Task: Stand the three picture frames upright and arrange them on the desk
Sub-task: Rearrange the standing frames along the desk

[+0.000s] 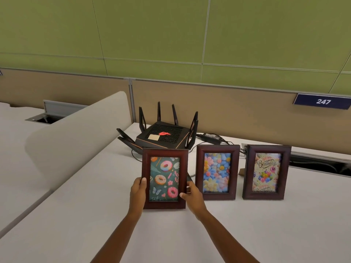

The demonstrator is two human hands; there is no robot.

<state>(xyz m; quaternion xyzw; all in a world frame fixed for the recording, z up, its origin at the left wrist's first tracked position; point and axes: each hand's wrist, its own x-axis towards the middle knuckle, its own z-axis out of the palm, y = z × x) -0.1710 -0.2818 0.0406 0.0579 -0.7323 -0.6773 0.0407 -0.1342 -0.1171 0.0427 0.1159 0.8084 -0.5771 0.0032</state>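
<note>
Three dark wooden picture frames stand upright in a row on the white desk (247, 234). The doughnut frame (164, 178) is the leftmost and nearest. My left hand (138, 194) grips its left edge and my right hand (192, 196) grips its lower right edge; its bottom rests on the desk. The flower frame (217, 172) stands in the middle, just right of my right hand, untouched. At the right end stands the birthday frame (266, 172), also free of my hands.
A black router (163, 136) with upright antennas sits right behind the doughnut frame, with a power brick (210, 138) and cables behind the flower frame. A beige divider (76, 137) borders the desk's left side. An open cable slot (321, 165) runs along the back right.
</note>
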